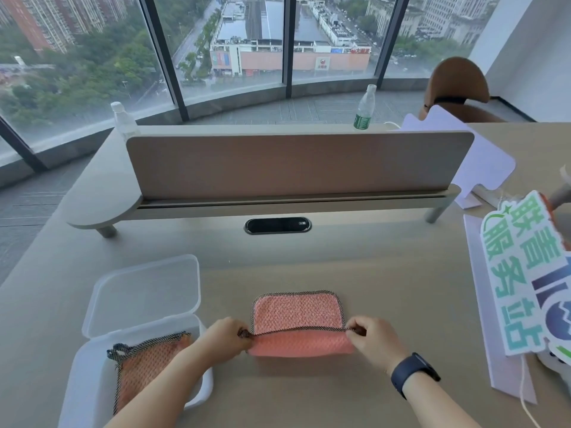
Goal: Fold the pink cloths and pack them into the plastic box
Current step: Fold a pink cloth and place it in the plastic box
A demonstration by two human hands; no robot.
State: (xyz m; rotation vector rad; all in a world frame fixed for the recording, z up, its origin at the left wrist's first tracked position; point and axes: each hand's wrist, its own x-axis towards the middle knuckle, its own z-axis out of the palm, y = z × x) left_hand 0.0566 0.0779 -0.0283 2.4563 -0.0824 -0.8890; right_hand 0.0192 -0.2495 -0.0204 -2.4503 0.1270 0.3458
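Head view: both hands pinched on the near corners of a pink waffle-weave cloth [298,316] lying on the beige desk [386,288] just right of the box. Left hand [227,338] with fingers closed on the near-left corner, right hand [372,339] with fingers closed on the near-right corner, dark watch [414,373] on that wrist. Near edge lifted and rolled over toward the far edge, black-and-white binding drawn as a line between the two grips, far half flat on the desk. Probably the first fold, midway. To do it well: carry both corners forward at the same pace, keep the binding taut and level, land corner on corner at the far edge, then press the crease flat before letting go; uneven pull likely to skew the fold and leave a bulky packet. Clear plastic box [197,393] at lower left, lid [145,291] hinged open and leaning back. Inside, one pink cloth in black mesh netting [145,362] already laid in, edge rumpled, partly hidden by the left forearm. Room left in the box hard to judge from here.
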